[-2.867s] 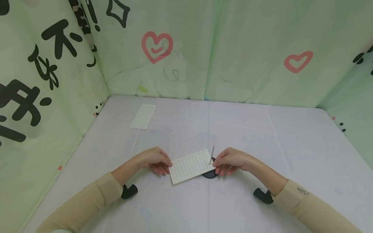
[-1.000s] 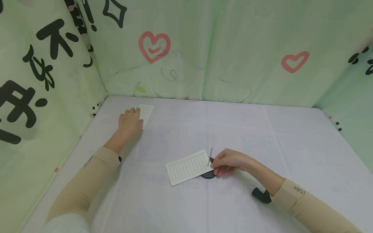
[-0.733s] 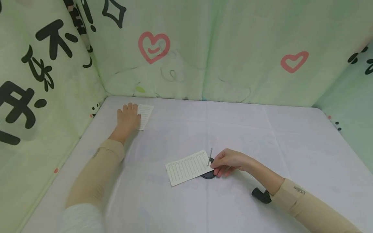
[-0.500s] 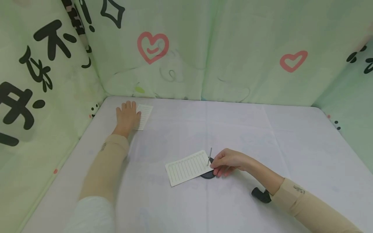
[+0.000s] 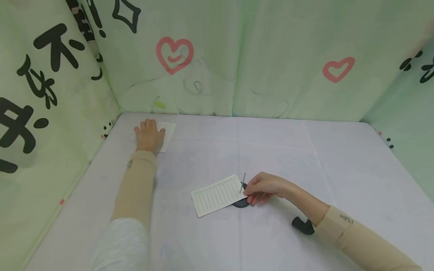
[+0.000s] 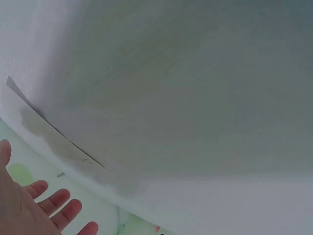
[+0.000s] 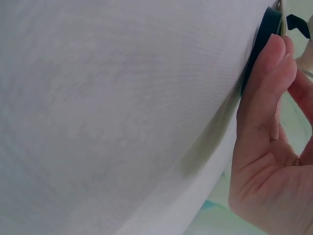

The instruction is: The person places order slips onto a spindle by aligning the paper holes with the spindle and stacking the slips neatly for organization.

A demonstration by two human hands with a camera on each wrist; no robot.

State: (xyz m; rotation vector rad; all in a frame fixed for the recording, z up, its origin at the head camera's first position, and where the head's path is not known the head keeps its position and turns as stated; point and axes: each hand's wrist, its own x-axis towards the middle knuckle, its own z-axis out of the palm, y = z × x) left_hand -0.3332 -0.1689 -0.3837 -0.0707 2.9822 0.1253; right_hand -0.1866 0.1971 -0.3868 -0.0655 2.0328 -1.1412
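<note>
A cream lined card (image 5: 218, 197) lies tilted across a round black base (image 5: 241, 204). A thin metal spike (image 5: 243, 182) stands up from the card's right end, seemingly through it. My right hand (image 5: 266, 188) pinches that end's corner between thumb and index finger; the other fingers rest by the base. In the right wrist view, the fingertips touch the base's edge (image 7: 264, 46). Far left, my left hand (image 5: 148, 136) is spread out beside a second lined card (image 5: 168, 136), covering part of it. Fingers are straight and apart in the left wrist view, holding nothing.
A white cloth covers the table (image 5: 288, 150). Pale green curtains (image 5: 217, 56) with hearts and black characters enclose its back and sides. A black wrist mount (image 5: 303, 226) sits below my right sleeve.
My left hand has let go of the near card's left end, reached to the far left card and spread its fingers there. My right hand has kept its pinch.
</note>
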